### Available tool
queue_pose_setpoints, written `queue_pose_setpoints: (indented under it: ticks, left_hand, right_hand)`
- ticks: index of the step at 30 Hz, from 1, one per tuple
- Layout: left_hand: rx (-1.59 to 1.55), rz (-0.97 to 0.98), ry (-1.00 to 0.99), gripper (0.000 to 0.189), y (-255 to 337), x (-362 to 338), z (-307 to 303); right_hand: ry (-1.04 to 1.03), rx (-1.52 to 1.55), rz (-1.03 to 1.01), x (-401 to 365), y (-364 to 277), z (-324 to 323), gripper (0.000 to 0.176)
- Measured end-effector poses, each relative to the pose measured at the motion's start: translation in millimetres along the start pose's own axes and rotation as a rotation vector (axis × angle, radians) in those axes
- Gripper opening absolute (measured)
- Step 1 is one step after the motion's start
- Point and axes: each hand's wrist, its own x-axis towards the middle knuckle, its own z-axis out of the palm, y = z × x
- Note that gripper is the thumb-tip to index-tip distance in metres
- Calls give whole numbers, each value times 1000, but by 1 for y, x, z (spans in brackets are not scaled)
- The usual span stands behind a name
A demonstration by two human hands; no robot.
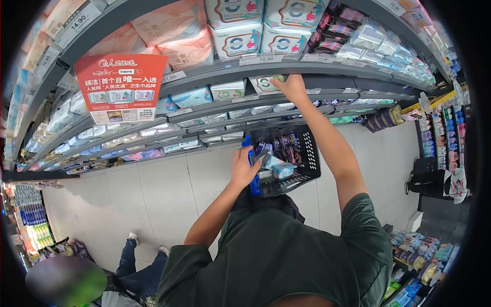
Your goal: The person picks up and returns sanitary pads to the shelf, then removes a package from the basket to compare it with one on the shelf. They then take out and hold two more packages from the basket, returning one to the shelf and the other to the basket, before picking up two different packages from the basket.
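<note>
My right hand reaches up to a shelf, its fingers closed at the right end of a white and green pack of sanitary pads. Below it, my left hand grips the blue handle at the left side of a black shopping basket. In that basket lie a light-blue pack and several dark purple packets. A small dark flat item lies by my left thumb, partly hidden.
Shelves of wrapped packs curve across the front, with a price rail above my right hand. A red sign hangs at the left. Behind me on the left, a person stands on the tiled floor. More racks line the right.
</note>
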Motion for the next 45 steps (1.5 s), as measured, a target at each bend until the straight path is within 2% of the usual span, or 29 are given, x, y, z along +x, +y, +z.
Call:
queue_pose_setpoints:
  ticks: [2, 5, 9, 11, 21, 24, 26, 28, 29, 31, 34, 36, 38, 40, 42, 44, 45]
  left_hand:
    - [-20, -15, -26, 53, -2, 5, -3]
    - [-17, -13, -43, 53, -8, 10, -2]
    - [-39, 6, -55, 53, -10, 13, -2]
    - [-62, -16, -76, 52, -9, 13, 0]
    - [-35, 26, -78, 52, -14, 21, 7]
    - [-31, 21, -72, 51, -15, 31, 0]
    - [31, 85, 52, 51, -13, 47, -13]
    - [52, 104, 166, 51, -16, 69, -32]
    - [63, 113, 226, 51, -17, 81, -41]
    - [128, 153, 306, 51, -5, 102, -66]
    - [298, 315, 371, 54, 7, 133, -83]
    - [429, 355, 321, 57, 11, 150, -87]
    - [609, 277, 218, 55, 16, 158, -84]
    - [653, 268, 192, 56, 16, 161, -76]
    - [703, 260, 178, 56, 15, 162, -69]
    - [683, 270, 222, 58, 14, 163, -65]
    - [691, 275, 216, 60, 15, 163, -65]
  right_hand:
    - [-96, 83, 67, 5, 9, 8, 62]
    - [-159, 13, 35, 6, 21, 18, 63]
    - [-155, -45, 65, 5, 27, 25, 66]
    - [-246, -55, 166, 10, 31, 28, 69]
    - [-221, -248, 295, -3, 2, 47, 73]
    - [-248, -232, 332, -7, 0, 43, 74]
    - [-289, -223, 333, -11, 6, 43, 74]
    - [-199, -235, 211, -15, 13, 46, 71]
    - [-205, -232, 215, -15, 14, 49, 71]
    - [-23, -172, 9, -17, 16, 49, 67]
    - [-180, -250, 2, -21, -1, 39, 68]
    - [-42, -174, -86, -28, 3, 39, 69]
    - [3, -120, -85, -44, -1, 26, 65]
    - [53, 115, -118, -70, -6, 11, 63]
    - [3, 111, -73, -107, 7, 1, 62]
    - [-95, 286, 158, -149, 31, -1, 60]
    - [-123, 258, 240, -169, 48, -2, 60]
